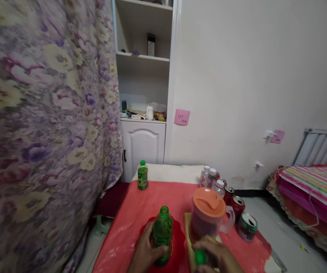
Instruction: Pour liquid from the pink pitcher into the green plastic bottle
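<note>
My left hand (148,250) is wrapped round the lower part of a green plastic bottle (163,227), which stands upright with its mouth uncapped. Beneath the bottle lies a red scalloped plate (179,242). Between the fingers of my right hand (213,250) is a green bottle cap (200,257), low in the view and slightly blurred. Just beyond that hand stands a clear pitcher (205,223) with an orange lid (209,203), dark liquid inside it. The pitcher rests on a yellowish board (190,246), partly hidden by my right hand.
A second green bottle (142,176), capped, stands at the table's back left. Several clear bottles (211,177) and drink cans (238,206) line the right edge, with a green can (247,227) nearest. Red cloth (123,227) covers the table. A floral curtain (52,113) hangs left.
</note>
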A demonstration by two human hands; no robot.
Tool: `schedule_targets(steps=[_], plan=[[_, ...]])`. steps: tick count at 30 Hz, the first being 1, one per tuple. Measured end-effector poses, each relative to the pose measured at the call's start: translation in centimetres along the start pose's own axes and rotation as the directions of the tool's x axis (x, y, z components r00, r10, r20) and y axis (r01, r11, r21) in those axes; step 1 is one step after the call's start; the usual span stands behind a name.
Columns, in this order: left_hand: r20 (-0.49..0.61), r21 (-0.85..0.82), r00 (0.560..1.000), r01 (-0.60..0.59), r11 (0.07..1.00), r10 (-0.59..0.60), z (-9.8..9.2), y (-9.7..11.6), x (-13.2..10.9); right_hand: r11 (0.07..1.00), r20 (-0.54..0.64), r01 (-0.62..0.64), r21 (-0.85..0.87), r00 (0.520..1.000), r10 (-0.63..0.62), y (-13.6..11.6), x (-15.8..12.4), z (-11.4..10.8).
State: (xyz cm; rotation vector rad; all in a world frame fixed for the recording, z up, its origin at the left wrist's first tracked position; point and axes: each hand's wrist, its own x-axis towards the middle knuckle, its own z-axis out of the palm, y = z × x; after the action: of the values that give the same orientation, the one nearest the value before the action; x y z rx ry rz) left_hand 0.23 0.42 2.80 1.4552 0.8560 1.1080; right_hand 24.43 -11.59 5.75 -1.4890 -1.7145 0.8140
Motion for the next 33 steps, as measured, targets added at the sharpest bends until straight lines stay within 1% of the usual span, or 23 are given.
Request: schedule_targets(steps=[1,2,3,6,8,10,13,15,20,22,26,30,33], plan=[[0.010,-0.013,1.000,-0.006,1.000,0.006,0.0,0.1,-0.1,0.999,-0.041,0.005,-0.050,0.999,-0.008,-1.9,1.2,0.2],[0.023,-0.022,1.000,-0.013,1.000,0.014,0.0,0.1,-0.2,0.995,-0.116,-0.012,-0.096,0.993,0.001,-3.7,2.4,0.3],[0.035,-0.023,0.999,-0.019,1.000,0.020,0.0,0.1,-0.3,0.992,-0.155,-0.007,-0.128,0.988,-0.013,-5.3,3.5,0.4],[0.063,0.000,0.998,-0.028,1.000,0.028,-0.1,0.2,-0.6,0.974,-0.125,0.042,-0.221,0.990,-0.071,-8.8,6.1,0.1],[0.077,0.017,0.997,-0.029,0.999,0.028,-0.1,0.3,-0.8,0.952,-0.097,0.081,-0.296,0.989,-0.115,-10.3,7.3,-0.3],[0.090,0.020,0.995,-0.041,0.999,0.039,-0.2,0.4,-0.9,0.926,-0.052,0.104,-0.363,0.990,-0.131,-11.2,7.9,-0.7],[0.106,0.009,0.993,-0.045,0.999,0.044,-0.4,0.6,-1.1,0.893,0.034,0.145,-0.426,0.989,-0.144,-12.0,8.4,-1.1],[0.110,0.004,0.994,-0.028,1.000,0.027,-0.5,0.7,-1.2,0.890,0.063,0.177,-0.421,0.984,-0.166,-12.2,8.6,-1.3],[0.128,-0.021,0.992,0.007,1.000,-0.004,-0.6,0.5,-1.1,0.960,0.039,0.145,-0.238,0.989,-0.140,-12.0,9.0,-1.2],[0.131,-0.031,0.991,0.021,0.999,-0.017,-0.6,0.3,-1.1,0.961,0.061,0.171,-0.219,0.985,-0.162,-11.8,9.3,-1.2],[0.129,-0.005,0.991,0.036,0.999,-0.035,-0.4,0.0,-1.0,0.936,0.153,0.251,-0.246,0.964,-0.218,-11.6,10.0,-1.8],[0.137,-0.054,0.990,0.037,0.998,-0.030,-0.2,0.2,-1.2,0.918,0.242,0.299,-0.261,0.941,-0.238,-11.9,10.4,-2.7],[0.159,-0.064,0.987,0.033,0.997,-0.023,-0.2,0.3,-1.2,0.891,0.307,0.331,-0.311,0.922,-0.235,-12.4,10.5,-3.3]])
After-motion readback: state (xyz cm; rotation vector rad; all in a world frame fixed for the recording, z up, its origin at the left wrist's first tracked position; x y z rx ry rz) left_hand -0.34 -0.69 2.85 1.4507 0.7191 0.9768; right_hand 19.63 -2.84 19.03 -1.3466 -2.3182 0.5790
